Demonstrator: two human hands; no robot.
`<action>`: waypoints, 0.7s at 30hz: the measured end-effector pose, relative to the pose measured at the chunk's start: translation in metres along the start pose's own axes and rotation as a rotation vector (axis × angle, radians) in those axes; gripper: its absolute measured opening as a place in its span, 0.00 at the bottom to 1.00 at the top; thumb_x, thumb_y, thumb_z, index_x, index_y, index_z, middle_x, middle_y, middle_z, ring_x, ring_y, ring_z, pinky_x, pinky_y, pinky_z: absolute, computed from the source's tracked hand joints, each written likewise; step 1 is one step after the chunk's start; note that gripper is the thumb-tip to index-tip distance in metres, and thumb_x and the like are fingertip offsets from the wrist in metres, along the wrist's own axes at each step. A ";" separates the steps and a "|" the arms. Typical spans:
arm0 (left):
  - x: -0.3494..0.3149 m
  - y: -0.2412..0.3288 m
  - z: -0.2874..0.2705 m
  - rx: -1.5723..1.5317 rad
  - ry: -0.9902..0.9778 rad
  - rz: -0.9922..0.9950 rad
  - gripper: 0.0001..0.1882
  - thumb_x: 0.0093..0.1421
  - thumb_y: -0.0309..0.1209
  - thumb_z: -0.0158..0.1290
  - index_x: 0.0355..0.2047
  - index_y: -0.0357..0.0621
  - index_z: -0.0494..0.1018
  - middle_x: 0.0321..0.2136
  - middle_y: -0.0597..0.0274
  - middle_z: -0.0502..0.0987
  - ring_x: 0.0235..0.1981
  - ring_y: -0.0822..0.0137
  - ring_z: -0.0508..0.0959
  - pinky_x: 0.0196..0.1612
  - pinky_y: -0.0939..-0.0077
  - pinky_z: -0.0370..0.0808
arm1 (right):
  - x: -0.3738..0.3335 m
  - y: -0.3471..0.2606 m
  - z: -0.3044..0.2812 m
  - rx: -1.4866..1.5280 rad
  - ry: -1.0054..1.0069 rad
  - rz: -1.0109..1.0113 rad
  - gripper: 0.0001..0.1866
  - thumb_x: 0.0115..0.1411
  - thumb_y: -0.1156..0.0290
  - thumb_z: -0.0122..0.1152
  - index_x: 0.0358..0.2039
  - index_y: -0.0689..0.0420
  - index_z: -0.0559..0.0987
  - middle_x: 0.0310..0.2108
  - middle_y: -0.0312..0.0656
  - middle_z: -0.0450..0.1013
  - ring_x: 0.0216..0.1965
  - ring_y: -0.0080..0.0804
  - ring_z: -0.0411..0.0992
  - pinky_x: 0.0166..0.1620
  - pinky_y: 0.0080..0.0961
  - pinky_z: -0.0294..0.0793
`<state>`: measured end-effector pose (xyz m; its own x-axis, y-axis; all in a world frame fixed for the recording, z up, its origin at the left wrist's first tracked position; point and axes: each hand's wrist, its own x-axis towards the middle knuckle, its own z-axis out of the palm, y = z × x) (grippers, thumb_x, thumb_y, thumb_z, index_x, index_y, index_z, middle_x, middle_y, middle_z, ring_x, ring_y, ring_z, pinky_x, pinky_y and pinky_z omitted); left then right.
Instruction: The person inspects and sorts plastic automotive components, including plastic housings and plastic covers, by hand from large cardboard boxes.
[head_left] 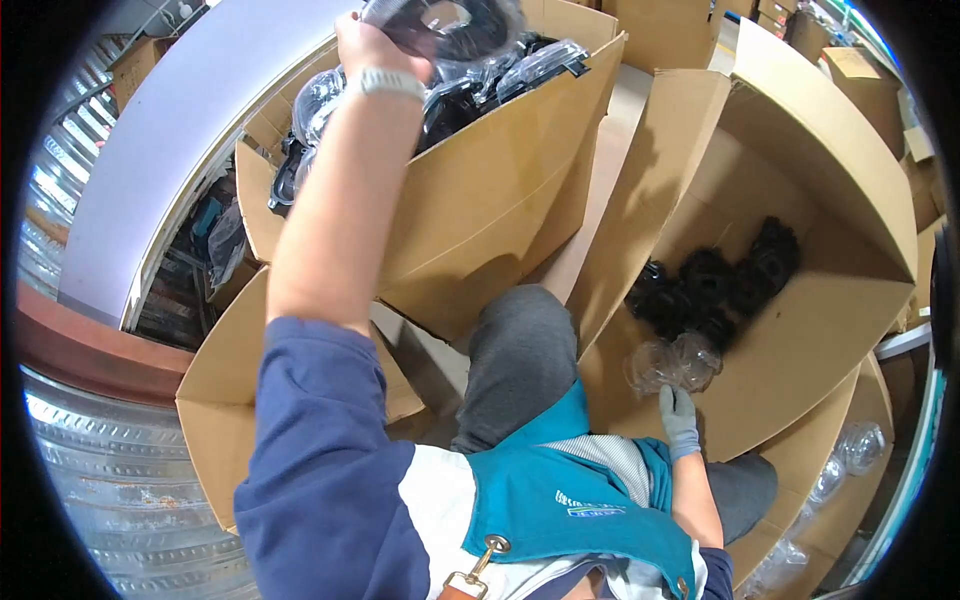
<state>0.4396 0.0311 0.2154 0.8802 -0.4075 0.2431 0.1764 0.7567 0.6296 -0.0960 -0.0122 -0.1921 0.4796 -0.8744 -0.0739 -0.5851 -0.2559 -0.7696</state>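
My left hand (376, 50), with a pale band on the wrist, reaches far forward. Its fingers close round the edge of a black part with a clear plastic cover (480, 32), partly cut off by the upper rim. Beneath it an open cardboard box (500, 190) holds many clear and black plastic pieces (460, 108). Down at the right, my gloved right hand (681, 422) pinches a clear rounded plastic shell (672, 363) over a second open cardboard box (800, 365). Several black parts (715, 280) lie inside that box.
A cardboard box (225, 420) stands below my left arm. Clear plastic shells (845, 462) lie in another box at the lower right. Ribbed metal (140, 480) and a reddish beam (100, 345) line the left. More cartons (865, 90) stand at the far right.
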 end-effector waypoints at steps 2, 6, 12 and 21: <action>0.038 -0.007 -0.003 -0.016 0.169 -0.064 0.26 0.59 0.48 0.37 0.48 0.41 0.65 0.40 0.57 0.73 0.43 0.58 0.73 0.50 0.57 0.68 | -0.003 0.010 0.000 -0.006 -0.043 0.045 0.20 0.61 0.57 0.49 0.42 0.62 0.75 0.40 0.58 0.72 0.44 0.50 0.71 0.48 0.36 0.68; 0.149 0.098 -0.098 1.767 0.644 0.302 0.30 0.58 0.48 0.40 0.55 0.42 0.62 0.49 0.50 0.70 0.53 0.55 0.67 0.59 0.63 0.59 | 0.006 -0.015 0.026 0.027 -0.135 -0.027 0.20 0.61 0.57 0.49 0.42 0.62 0.75 0.41 0.59 0.72 0.44 0.50 0.71 0.48 0.36 0.68; 0.110 0.025 -0.062 2.149 -0.534 0.335 0.20 0.59 0.42 0.50 0.52 0.57 0.67 0.51 0.53 0.67 0.51 0.60 0.66 0.55 0.70 0.60 | 0.028 -0.043 -0.004 0.207 0.217 0.120 0.25 0.59 0.59 0.56 0.49 0.66 0.71 0.47 0.55 0.71 0.50 0.43 0.69 0.53 0.32 0.65; -0.273 -0.091 -0.006 0.928 -1.705 -0.095 0.18 0.54 0.38 0.52 0.40 0.38 0.73 0.38 0.54 0.76 0.42 0.54 0.75 0.47 0.66 0.71 | 0.079 -0.026 0.032 -0.293 0.241 0.375 0.50 0.46 0.40 0.58 0.61 0.61 0.56 0.61 0.56 0.52 0.62 0.56 0.50 0.62 0.46 0.51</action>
<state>0.1859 0.0763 0.0876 -0.5018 -0.8464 0.1784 -0.5633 0.4763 0.6752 -0.0221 -0.0612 -0.1975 0.0590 -0.9890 -0.1353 -0.8623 0.0179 -0.5061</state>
